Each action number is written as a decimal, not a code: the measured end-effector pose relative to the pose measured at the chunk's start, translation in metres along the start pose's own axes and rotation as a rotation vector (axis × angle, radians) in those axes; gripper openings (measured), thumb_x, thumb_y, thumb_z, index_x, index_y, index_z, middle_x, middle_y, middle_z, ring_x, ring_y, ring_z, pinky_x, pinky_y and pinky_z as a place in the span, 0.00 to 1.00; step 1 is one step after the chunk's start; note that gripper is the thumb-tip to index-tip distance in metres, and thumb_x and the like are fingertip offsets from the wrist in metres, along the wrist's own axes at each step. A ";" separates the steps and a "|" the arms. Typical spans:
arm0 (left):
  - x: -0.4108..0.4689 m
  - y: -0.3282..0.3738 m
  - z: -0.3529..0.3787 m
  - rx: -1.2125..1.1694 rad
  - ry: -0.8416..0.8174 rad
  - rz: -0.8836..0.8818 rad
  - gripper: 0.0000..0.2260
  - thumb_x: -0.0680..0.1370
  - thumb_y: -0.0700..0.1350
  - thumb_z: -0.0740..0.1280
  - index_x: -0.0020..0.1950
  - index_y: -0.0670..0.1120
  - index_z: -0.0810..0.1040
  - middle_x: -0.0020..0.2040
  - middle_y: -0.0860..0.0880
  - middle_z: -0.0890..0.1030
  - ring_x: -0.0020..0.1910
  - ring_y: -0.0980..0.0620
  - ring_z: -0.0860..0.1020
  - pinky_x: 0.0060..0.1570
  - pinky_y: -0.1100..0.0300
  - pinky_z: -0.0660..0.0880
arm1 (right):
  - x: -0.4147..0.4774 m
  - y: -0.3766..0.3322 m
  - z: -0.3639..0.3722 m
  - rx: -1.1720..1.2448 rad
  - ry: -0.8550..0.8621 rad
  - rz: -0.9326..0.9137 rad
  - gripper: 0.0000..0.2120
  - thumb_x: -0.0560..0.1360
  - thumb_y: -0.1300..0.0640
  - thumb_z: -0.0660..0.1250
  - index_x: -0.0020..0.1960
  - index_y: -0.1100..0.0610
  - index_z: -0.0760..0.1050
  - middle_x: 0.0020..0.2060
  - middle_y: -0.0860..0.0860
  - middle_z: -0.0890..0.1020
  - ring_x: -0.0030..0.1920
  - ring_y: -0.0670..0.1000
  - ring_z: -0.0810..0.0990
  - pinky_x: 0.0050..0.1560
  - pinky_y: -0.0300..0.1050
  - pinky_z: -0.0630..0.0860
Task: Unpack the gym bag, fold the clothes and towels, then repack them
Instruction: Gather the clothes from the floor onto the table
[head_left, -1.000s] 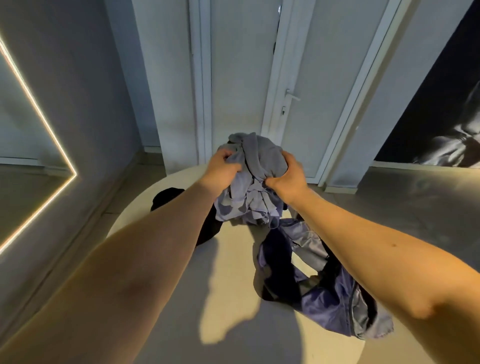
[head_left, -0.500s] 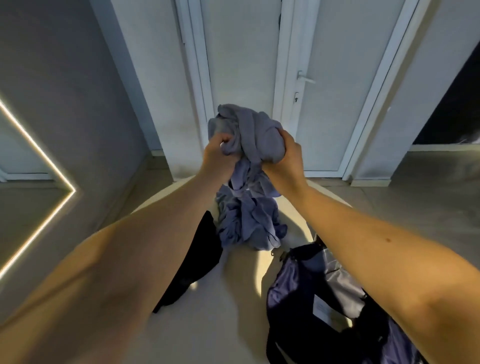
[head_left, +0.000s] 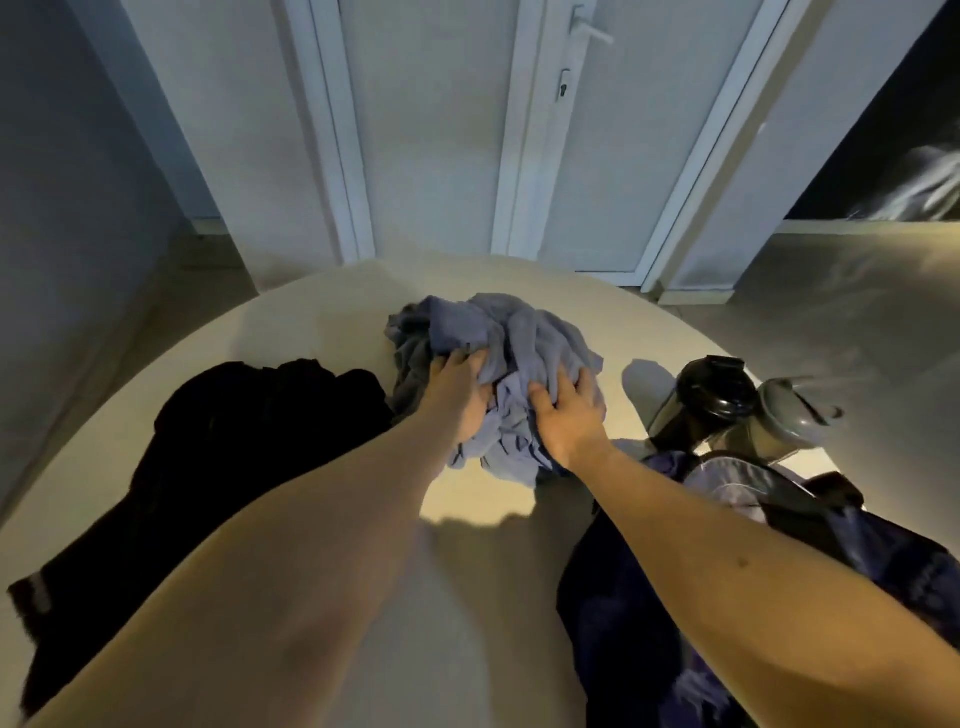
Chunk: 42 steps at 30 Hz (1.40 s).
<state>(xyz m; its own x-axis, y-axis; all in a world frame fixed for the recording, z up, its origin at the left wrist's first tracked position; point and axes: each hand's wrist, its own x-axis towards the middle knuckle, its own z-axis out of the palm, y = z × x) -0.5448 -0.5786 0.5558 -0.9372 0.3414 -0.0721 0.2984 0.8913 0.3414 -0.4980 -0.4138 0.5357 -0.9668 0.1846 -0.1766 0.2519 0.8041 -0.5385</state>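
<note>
Two hands (head_left: 460, 395) (head_left: 569, 415), one blue bundle (head_left: 519, 332), one black garment (head_left: 249, 431), one bag (head_left: 779, 519), two bottles (head_left: 711, 400) (head_left: 774, 421)

Left hand (head_left: 461, 397), right hand (head_left: 570, 418) — both bare, forearms (head_left: 291, 545) bare
</note>
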 end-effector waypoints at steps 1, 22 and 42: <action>0.007 -0.004 0.003 -0.024 0.016 0.012 0.26 0.85 0.48 0.60 0.82 0.48 0.57 0.82 0.44 0.56 0.80 0.41 0.54 0.78 0.47 0.53 | 0.006 -0.003 0.000 -0.074 -0.041 0.045 0.28 0.86 0.43 0.48 0.83 0.48 0.48 0.82 0.53 0.46 0.81 0.58 0.40 0.80 0.57 0.44; -0.188 -0.093 -0.082 -0.392 -0.034 0.179 0.15 0.79 0.39 0.68 0.66 0.44 0.79 0.66 0.46 0.78 0.65 0.45 0.74 0.67 0.54 0.69 | -0.200 -0.162 0.052 0.256 0.034 -0.063 0.17 0.78 0.67 0.62 0.66 0.60 0.77 0.60 0.56 0.80 0.59 0.56 0.77 0.54 0.37 0.70; -0.321 -0.225 -0.026 -0.239 0.471 -0.043 0.12 0.76 0.43 0.71 0.59 0.46 0.78 0.62 0.49 0.74 0.61 0.48 0.70 0.66 0.48 0.67 | -0.246 -0.170 0.183 0.407 0.183 -0.382 0.18 0.74 0.69 0.70 0.63 0.58 0.78 0.55 0.48 0.72 0.53 0.49 0.74 0.54 0.33 0.73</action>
<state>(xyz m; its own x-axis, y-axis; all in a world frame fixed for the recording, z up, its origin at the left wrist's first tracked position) -0.3160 -0.8962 0.5261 -0.9438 0.0864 0.3192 0.2602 0.7896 0.5557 -0.2949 -0.6992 0.5203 -0.9748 0.0483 0.2179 -0.1547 0.5576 -0.8155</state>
